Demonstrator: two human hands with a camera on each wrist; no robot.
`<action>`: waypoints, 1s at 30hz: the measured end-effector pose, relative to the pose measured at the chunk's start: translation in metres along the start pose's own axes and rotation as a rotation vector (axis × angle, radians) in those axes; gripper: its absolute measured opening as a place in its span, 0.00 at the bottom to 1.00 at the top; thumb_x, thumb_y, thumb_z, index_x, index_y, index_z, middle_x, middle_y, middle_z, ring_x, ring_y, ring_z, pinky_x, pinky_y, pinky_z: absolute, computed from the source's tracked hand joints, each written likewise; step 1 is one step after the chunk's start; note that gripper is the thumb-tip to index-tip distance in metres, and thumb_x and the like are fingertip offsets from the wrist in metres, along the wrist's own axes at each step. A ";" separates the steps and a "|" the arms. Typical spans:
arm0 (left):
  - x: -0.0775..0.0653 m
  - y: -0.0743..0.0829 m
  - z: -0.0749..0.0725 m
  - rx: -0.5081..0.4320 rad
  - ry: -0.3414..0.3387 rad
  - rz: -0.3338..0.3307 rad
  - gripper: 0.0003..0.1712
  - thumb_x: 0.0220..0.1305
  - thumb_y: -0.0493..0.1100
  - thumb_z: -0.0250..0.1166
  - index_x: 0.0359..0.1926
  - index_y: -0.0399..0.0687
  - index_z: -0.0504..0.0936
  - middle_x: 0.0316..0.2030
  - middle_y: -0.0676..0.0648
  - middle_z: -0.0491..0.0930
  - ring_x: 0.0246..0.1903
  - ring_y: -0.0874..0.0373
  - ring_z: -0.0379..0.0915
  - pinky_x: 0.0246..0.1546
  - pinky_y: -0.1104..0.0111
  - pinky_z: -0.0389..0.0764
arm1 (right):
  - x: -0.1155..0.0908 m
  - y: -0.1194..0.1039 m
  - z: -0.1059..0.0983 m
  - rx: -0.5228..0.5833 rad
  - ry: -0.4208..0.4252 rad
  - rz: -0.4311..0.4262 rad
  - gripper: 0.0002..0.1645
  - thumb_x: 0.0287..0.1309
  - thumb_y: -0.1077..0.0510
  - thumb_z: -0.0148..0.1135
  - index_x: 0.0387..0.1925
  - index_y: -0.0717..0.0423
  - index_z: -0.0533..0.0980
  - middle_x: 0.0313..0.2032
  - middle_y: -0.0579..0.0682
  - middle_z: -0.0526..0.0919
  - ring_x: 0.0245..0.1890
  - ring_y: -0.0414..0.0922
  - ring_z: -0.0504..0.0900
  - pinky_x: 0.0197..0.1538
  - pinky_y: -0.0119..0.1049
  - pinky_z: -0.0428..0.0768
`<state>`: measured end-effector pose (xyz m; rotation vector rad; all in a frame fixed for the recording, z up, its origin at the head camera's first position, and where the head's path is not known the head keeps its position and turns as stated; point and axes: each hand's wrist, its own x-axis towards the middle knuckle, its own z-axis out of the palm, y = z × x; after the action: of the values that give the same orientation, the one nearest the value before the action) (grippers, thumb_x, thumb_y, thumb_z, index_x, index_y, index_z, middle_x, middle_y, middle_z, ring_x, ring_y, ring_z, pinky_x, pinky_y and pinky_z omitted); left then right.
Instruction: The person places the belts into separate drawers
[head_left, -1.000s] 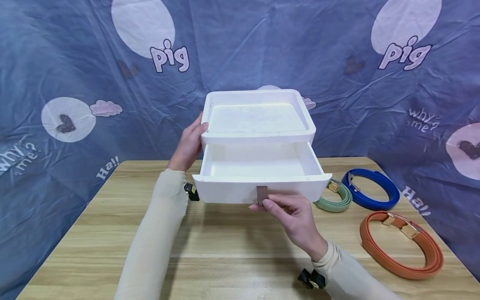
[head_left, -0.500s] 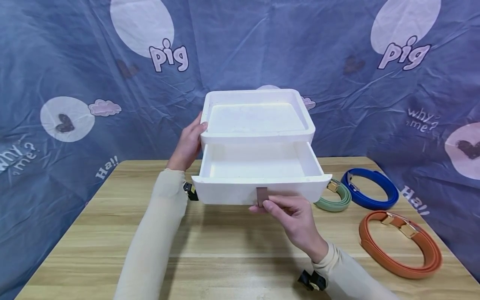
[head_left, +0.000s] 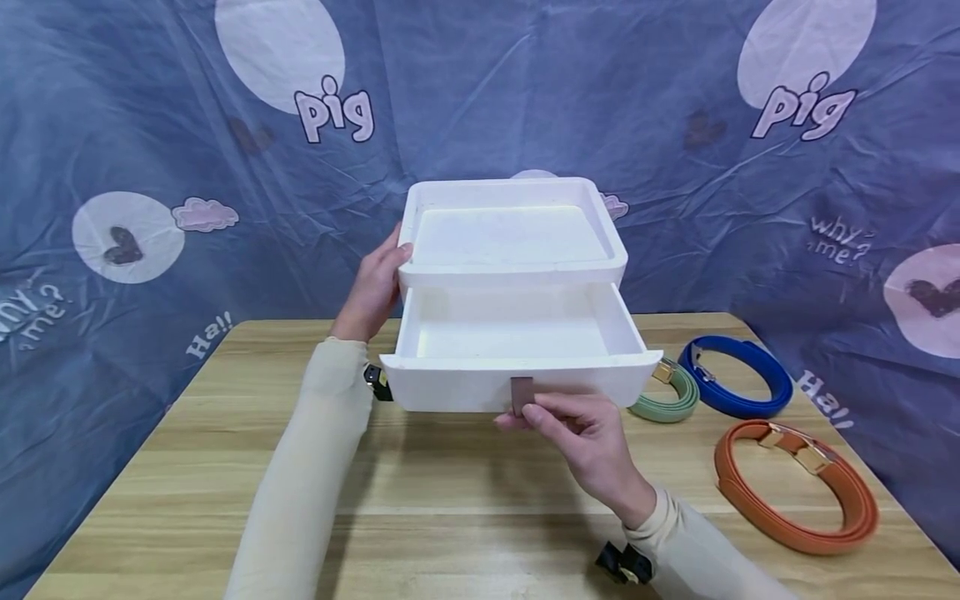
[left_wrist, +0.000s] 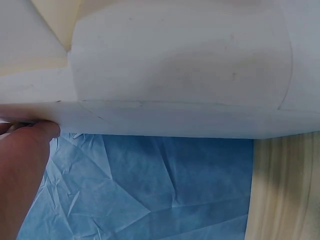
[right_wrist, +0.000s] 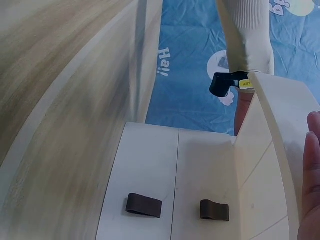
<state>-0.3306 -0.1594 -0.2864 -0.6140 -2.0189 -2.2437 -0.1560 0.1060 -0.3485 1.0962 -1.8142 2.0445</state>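
A white drawer unit [head_left: 516, 271] stands at the table's middle, its top drawer [head_left: 450, 385] pulled well out with nothing inside. My left hand [head_left: 371, 287] holds the unit's upper left corner, thumb on the rim and the other fingers mostly hidden behind the side. In front, the right hand [head_left: 588, 442] pinches the brown pull tab [head_left: 522, 395] on the drawer's face between thumb and fingers. Two lower drawers, each with a brown tab [right_wrist: 144, 205], appear closed in the right wrist view. The left wrist view has the left hand [left_wrist: 25, 165] against the white unit.
To the right lie three coiled belts: a green belt [head_left: 667, 408] beside the drawer, a blue belt [head_left: 738, 408] behind it and an orange belt [head_left: 795, 542] nearer me. A blue printed cloth [head_left: 480, 100] hangs behind the wooden table [head_left: 225, 467].
The drawer's front has come very slightly nearer me with my right hand on the tab. The whole head view has shifted a little; the left hand keeps its hold.
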 end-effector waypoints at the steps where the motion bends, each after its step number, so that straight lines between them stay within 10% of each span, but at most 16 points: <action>1: 0.000 0.000 0.000 0.001 -0.003 0.000 0.34 0.74 0.41 0.47 0.77 0.41 0.48 0.76 0.50 0.46 0.72 0.61 0.44 0.68 0.63 0.56 | 0.000 0.000 -0.001 -0.009 -0.003 0.012 0.13 0.66 0.73 0.52 0.46 0.81 0.77 0.37 0.62 0.86 0.41 0.56 0.86 0.48 0.48 0.80; 16: 0.000 0.000 -0.003 0.001 0.007 0.015 0.34 0.73 0.41 0.49 0.76 0.39 0.51 0.76 0.51 0.48 0.71 0.60 0.47 0.67 0.64 0.58 | -0.018 -0.008 -0.036 -0.386 -0.148 0.213 0.15 0.69 0.68 0.53 0.46 0.55 0.84 0.42 0.45 0.87 0.44 0.47 0.85 0.45 0.39 0.82; 26: -0.002 -0.001 -0.004 0.000 0.022 0.034 0.34 0.73 0.42 0.49 0.75 0.40 0.52 0.75 0.50 0.50 0.71 0.62 0.48 0.66 0.64 0.59 | -0.044 -0.028 -0.079 -0.741 -0.047 0.407 0.13 0.70 0.59 0.55 0.40 0.46 0.86 0.35 0.34 0.86 0.39 0.38 0.84 0.40 0.35 0.82; 30: -0.001 -0.003 -0.001 -0.006 0.025 0.049 0.34 0.72 0.42 0.50 0.75 0.39 0.53 0.75 0.50 0.51 0.71 0.62 0.49 0.66 0.64 0.60 | -0.056 -0.032 -0.095 -0.937 0.065 0.350 0.10 0.66 0.62 0.61 0.38 0.46 0.86 0.32 0.36 0.87 0.35 0.36 0.84 0.35 0.27 0.80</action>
<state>-0.3307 -0.1598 -0.2895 -0.6258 -1.9641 -2.2193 -0.1349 0.2186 -0.3571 0.4478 -2.5979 1.0268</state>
